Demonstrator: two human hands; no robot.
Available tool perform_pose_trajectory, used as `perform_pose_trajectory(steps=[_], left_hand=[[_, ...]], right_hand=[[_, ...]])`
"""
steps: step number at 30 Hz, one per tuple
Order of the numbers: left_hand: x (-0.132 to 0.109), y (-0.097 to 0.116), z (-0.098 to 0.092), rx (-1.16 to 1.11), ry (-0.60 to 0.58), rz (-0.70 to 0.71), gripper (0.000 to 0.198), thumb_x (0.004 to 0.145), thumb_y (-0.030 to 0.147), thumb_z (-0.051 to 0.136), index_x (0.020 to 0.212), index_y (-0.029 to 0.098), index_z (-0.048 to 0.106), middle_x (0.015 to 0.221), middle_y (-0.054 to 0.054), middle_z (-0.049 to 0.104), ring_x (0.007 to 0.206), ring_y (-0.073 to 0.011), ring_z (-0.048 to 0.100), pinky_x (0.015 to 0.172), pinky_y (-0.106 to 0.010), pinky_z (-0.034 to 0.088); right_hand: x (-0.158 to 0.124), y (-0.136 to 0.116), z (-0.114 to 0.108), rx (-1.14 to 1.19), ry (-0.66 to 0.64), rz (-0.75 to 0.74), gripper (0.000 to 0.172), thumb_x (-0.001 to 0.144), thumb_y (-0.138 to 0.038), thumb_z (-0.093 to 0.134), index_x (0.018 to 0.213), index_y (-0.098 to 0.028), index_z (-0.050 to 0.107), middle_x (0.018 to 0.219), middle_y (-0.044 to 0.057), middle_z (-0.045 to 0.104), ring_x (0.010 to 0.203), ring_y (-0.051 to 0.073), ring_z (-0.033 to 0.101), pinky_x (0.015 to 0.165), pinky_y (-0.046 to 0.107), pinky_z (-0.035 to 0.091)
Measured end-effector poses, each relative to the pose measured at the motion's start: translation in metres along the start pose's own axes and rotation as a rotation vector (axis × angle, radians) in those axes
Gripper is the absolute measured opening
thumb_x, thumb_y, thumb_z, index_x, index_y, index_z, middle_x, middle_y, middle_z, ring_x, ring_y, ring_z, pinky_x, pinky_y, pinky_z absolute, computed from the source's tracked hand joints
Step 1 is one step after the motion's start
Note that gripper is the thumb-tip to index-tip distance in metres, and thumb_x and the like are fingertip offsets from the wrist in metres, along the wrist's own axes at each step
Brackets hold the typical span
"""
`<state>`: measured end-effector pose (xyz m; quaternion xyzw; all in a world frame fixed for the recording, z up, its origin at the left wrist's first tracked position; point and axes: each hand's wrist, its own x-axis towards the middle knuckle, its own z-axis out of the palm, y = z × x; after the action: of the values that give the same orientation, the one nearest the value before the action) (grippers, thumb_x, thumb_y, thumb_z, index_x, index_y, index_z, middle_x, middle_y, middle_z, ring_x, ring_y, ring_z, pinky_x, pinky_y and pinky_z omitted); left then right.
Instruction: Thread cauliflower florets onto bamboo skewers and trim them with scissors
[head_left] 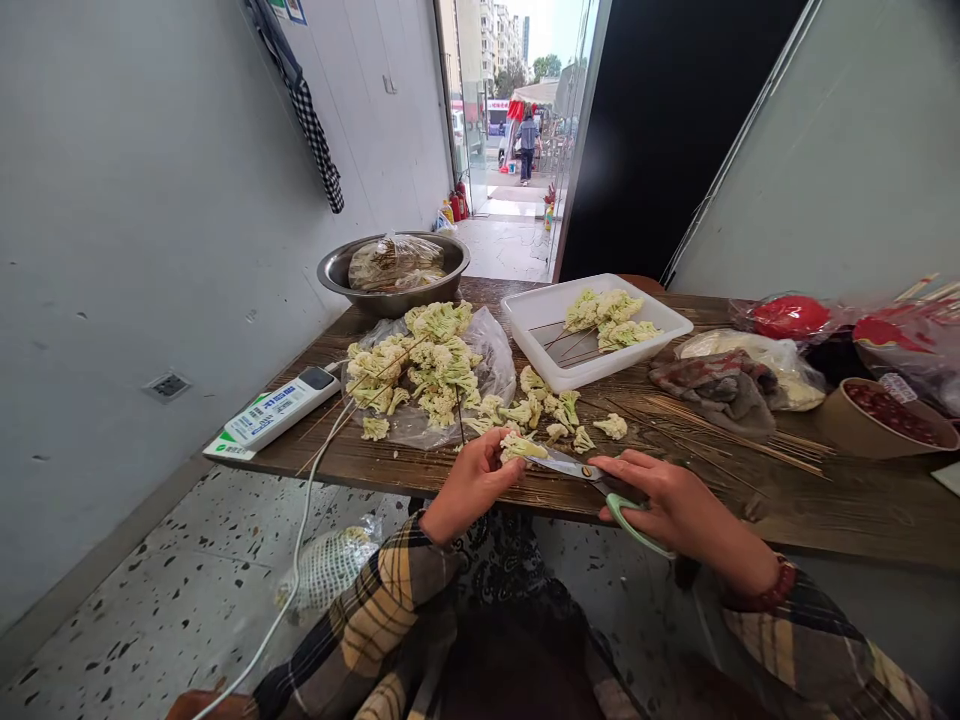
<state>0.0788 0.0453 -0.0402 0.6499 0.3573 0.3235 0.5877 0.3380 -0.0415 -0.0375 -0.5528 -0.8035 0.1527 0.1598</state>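
Observation:
My left hand (pixel 480 480) pinches a small cauliflower floret (pixel 521 448) over the table's front edge. My right hand (pixel 667 500) is closed round the green handles of a pair of scissors (pixel 574 466), whose blades reach left and touch the floret's stem; whether they are parted is hard to see. Just beyond the hands, loose cauliflower pieces (pixel 611 427) lie scattered on the wood. A bigger heap of cauliflower (pixel 442 365), with thin skewers across it, rests on a clear plastic bag (pixel 495 350). More skewered cauliflower (pixel 611 315) sits in a white plastic tray (pixel 555 380).
A steel basin (pixel 341 278) holding a bagged bundle stands at the back left. At left lies a power strip (pixel 277 405), its white cable (pixel 304 540) hanging over the edge. Bamboo skewers (pixel 780 445), a grey cloth (pixel 720 385) and a paper tub (pixel 862 425) are on the right.

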Motion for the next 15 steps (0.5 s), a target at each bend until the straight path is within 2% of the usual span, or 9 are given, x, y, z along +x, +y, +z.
perform_pose_trajectory(steps=[8, 15], left_hand=[[-0.001, -0.002, 0.000, -0.054, -0.022, -0.074, 0.020, 0.083, 0.034, 0.060, 0.092, 0.017, 0.058, 0.072, 0.001, 0.059, 0.061, -0.0107, 0.048, 0.056, -0.021, 0.037], [-0.001, 0.004, 0.001, -0.069, -0.051, -0.093, 0.026, 0.084, 0.039, 0.059, 0.093, 0.015, 0.058, 0.071, 0.001, 0.058, 0.054, -0.0085, 0.042, 0.052, -0.021, 0.034]], right_hand=[[-0.005, 0.006, 0.010, -0.069, 0.054, -0.054, 0.046, 0.090, -0.037, 0.059, 0.133, -0.024, 0.050, 0.109, 0.007, 0.066, 0.089, 0.020, 0.066, 0.070, 0.028, 0.052], [-0.008, 0.007, 0.017, -0.123, 0.093, -0.039, 0.041, 0.091, -0.036, 0.056, 0.130, -0.022, 0.052, 0.104, 0.008, 0.069, 0.086, 0.021, 0.068, 0.075, 0.031, 0.052]])
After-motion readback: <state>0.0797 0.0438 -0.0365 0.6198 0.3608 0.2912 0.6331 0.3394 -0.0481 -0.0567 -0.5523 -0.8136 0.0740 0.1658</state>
